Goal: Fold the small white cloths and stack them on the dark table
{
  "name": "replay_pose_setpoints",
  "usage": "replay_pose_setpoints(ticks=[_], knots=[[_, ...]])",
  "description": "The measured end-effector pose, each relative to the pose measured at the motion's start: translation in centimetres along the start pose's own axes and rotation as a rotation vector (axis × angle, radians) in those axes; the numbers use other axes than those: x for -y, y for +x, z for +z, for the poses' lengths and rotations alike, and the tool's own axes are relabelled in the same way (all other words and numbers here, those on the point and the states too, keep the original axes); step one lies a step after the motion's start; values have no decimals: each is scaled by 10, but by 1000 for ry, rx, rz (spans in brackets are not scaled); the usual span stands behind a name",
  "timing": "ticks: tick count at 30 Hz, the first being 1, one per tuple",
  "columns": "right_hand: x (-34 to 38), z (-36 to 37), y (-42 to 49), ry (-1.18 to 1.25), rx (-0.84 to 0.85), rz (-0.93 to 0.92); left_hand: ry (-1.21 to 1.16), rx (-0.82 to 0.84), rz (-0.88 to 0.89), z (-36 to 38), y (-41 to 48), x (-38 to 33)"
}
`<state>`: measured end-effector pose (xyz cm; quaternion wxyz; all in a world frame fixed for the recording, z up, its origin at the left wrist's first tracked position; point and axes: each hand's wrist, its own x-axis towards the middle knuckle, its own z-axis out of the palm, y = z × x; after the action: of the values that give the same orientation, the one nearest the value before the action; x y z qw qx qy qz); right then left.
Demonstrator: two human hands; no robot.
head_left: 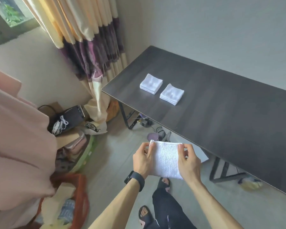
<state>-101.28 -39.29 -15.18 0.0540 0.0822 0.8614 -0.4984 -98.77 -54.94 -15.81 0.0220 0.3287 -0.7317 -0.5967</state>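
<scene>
Nubby terry white cloth [168, 160]; matt, seemingly wood-grain dark table [221, 116].

Soft, even daylight is admitted by the window [12, 13] at upper left; only faint shadows are cast; the folded stacks [151, 83] are washed out by glare; straight edges are bent by wide-angle distortion; the left border is blurred.

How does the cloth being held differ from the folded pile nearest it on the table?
The held cloth hangs in the air, pinched by the left hand and right hand; the nearer pile lies on the dark table. The held cloth shows one open face; the nearer pile is a layered stack. Both are white.
</scene>
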Motion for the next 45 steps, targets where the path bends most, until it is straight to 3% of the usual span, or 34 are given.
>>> replay_pose_setpoints(ticks=[16, 28, 45], knots=[[61, 60, 265, 66, -83, 183, 203, 103, -21, 79, 267, -116], [43, 102, 426, -29, -235, 406, 452, 424, 20, 178, 450, -147], [-2, 141, 487, -252, -209, 581, 685, 553, 83, 224, 514, -107]])
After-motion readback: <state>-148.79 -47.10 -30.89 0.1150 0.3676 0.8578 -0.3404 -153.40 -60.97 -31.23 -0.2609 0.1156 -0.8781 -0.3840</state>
